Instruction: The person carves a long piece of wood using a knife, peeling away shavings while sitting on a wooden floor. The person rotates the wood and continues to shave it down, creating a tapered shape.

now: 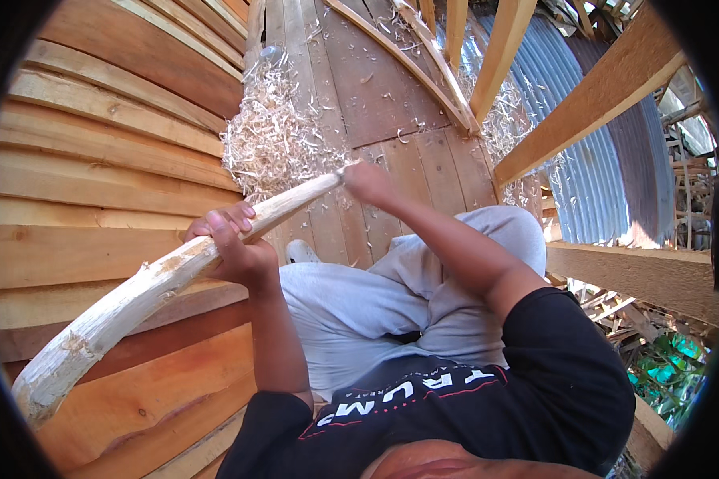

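Observation:
A long, pale, debarked wooden pole (136, 295) runs diagonally from the lower left up toward the middle of the view. My left hand (233, 243) is wrapped around it near its middle. My right hand (365, 182) is closed at the pole's thinner upper end; whether it also holds a small tool there I cannot tell. Both forearms stretch out over my lap in light grey trousers (375, 295), and I sit on a plank floor.
A stack of sawn planks (96, 168) rises on the left. Curly wood shavings (276, 136) are piled on the plank floor (391, 88) ahead. Timber beams (591, 104) cross at the right, with corrugated metal sheeting (607, 176) behind.

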Motion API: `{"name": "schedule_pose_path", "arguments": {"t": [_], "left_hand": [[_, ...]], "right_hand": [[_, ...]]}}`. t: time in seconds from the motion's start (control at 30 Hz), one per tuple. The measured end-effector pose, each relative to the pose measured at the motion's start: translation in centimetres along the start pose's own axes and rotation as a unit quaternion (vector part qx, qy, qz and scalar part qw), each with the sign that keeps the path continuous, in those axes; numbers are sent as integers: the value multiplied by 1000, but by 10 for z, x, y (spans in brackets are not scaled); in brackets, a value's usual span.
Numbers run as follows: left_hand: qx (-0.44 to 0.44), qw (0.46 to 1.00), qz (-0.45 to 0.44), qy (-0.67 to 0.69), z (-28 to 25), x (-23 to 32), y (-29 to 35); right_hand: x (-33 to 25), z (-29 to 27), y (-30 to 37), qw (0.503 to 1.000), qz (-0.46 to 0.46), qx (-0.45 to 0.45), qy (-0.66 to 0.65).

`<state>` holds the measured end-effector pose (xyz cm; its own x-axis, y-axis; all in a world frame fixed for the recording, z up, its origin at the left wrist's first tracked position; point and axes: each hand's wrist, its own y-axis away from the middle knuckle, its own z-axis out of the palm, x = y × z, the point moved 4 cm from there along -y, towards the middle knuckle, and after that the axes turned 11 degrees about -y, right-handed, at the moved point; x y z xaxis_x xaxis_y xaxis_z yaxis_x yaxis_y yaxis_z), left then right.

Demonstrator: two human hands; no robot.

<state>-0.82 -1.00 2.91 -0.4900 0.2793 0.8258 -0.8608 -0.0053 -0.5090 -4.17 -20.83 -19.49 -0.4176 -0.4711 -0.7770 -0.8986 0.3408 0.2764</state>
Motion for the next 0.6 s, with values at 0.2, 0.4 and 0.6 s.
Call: {"name": "schedule_pose_path", "arguments": {"t": [0.2, 0.4, 0.6], "left_hand": [[4, 1000, 10, -1, -13, 5, 3], [-3, 1000, 19, -16, -14, 6, 2], [-17, 1000, 16, -11, -28, -4, 3]], "right_hand": [[-39, 14, 12, 998, 0, 26, -57], [-33, 10, 5, 999, 9, 23, -39], [13, 0, -5, 999, 37, 14, 27]]}}
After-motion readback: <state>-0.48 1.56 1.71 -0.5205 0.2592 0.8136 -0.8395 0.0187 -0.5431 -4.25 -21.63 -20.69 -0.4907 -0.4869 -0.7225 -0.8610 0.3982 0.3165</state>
